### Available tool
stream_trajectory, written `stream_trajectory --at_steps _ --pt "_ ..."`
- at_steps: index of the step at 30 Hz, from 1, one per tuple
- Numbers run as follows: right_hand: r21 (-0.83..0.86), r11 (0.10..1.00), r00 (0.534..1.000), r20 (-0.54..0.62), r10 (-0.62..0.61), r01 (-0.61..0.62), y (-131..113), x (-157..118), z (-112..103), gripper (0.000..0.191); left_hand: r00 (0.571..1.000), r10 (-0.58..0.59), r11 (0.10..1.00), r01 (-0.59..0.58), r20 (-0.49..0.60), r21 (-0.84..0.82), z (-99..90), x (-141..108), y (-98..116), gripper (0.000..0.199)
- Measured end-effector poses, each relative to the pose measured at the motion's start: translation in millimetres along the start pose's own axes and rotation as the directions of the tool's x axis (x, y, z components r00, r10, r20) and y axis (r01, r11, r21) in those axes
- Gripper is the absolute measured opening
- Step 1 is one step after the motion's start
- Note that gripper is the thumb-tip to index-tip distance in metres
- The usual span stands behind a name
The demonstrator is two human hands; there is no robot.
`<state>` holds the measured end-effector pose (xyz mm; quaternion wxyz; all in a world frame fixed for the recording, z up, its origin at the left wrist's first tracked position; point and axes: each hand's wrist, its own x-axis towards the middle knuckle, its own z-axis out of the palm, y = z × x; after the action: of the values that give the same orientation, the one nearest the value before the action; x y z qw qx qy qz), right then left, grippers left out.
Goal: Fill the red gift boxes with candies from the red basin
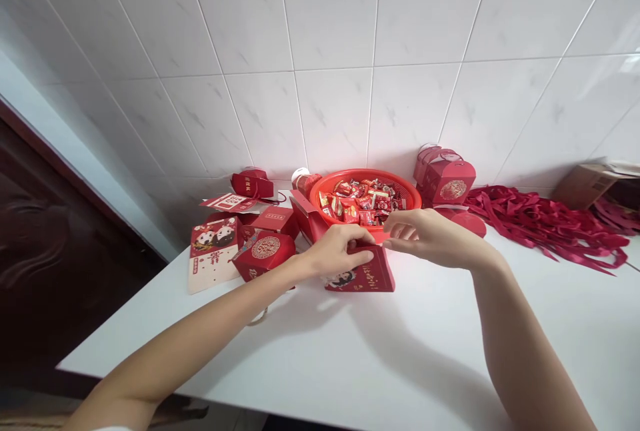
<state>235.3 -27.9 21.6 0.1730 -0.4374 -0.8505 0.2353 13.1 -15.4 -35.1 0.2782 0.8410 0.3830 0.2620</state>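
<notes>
A red printed box (370,276) stands on the white table in front of the red basket of wrapped sweets. My left hand (341,251) grips the top left of this box, thumb on the near face and fingers over its upper edge. Just right of the box and above it, my right hand (417,236) hovers by the basket's front rim, its fingers curled and apart, with nothing seen between them. The red plastic basket (414,196) holds several wrapped sweets (351,211). The inside of the box is hidden.
Left of the box lie red boxes (265,251) and a printed card (214,254). Behind on the right are more red boxes (447,178), a heap of red ribbons (540,221) and a cardboard box (583,184). A tiled wall backs the table (320,364).
</notes>
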Motion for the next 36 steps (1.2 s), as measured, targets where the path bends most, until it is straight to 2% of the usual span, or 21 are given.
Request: stream_trajectory --at_steps 3,6,8,10,13,15,18,21,23,26,30,34,36 --pt "-0.006 0.999 0.998 0.02 0.053 -0.053 4.0 -5.2 -9.3 0.03 1.0 0.015 0.992 -0.017 -0.014 -0.129 -8.7 8.5 6.5 0.024" --pt "-0.002 0.998 0.997 0.03 0.068 -0.068 5.7 -12.2 -18.7 0.034 0.999 0.008 0.925 0.005 0.033 -0.381 -10.1 18.8 9.6 0.027" --pt "0.002 0.999 0.999 0.018 0.037 -0.037 5.9 -17.5 -23.8 0.036 0.996 -0.008 0.805 0.061 0.092 -0.59 -6.2 24.9 8.2 0.027" --pt "0.029 0.999 1.0 -0.016 -0.027 0.027 5.3 -21.9 -26.3 0.035 0.991 -0.021 0.639 0.118 0.136 -0.76 0.3 29.3 4.9 0.029" --pt "0.06 0.987 0.984 -0.108 -0.144 0.151 2.5 -23.3 -23.2 0.037 0.988 -0.009 0.42 0.146 0.157 -0.895 11.1 31.2 0.9 0.03" --pt "0.033 0.976 0.961 -0.182 -0.206 0.215 -0.1 -20.0 -17.7 0.043 0.985 0.014 0.332 0.156 0.17 -0.93 17.4 29.4 0.2 0.028" --pt "-0.013 0.958 0.937 -0.209 -0.282 0.285 -3.0 -11.3 -8.4 0.034 0.977 0.056 0.254 0.183 0.204 -0.95 24.0 26.2 -0.9 0.029" --pt "0.021 0.945 0.938 -0.129 -0.321 0.326 -3.4 -2.9 -1.2 0.021 0.962 0.112 0.283 0.208 0.248 -0.936 28.2 28.9 -9.7 0.035" --pt "0.025 0.943 0.939 -0.109 -0.326 0.331 -2.5 1.4 2.8 0.024 0.953 0.152 0.339 0.198 0.261 -0.92 29.6 34.3 -20.0 0.044" --pt "-0.055 0.949 0.939 -0.138 -0.316 0.312 0.1 6.6 7.7 0.029 0.964 0.102 0.425 0.18 0.245 -0.887 25.6 41.4 -33.5 0.048" --pt "-0.109 0.968 0.947 -0.207 -0.244 0.225 3.4 11.4 10.6 0.03 0.983 -0.048 0.575 0.172 0.177 -0.8 1.5 36.8 -35.6 0.032" --pt "-0.122 0.984 0.959 -0.239 -0.154 0.128 5.7 14.6 12.0 0.027 0.994 -0.073 0.652 0.107 0.079 -0.75 -30.0 22.6 -27.5 0.037" --pt "-0.117 0.988 0.965 -0.228 -0.13 0.105 8.0 16.8 13.6 0.028 0.996 -0.063 0.726 0.088 0.062 -0.682 -40.2 16.6 -23.4 0.034"
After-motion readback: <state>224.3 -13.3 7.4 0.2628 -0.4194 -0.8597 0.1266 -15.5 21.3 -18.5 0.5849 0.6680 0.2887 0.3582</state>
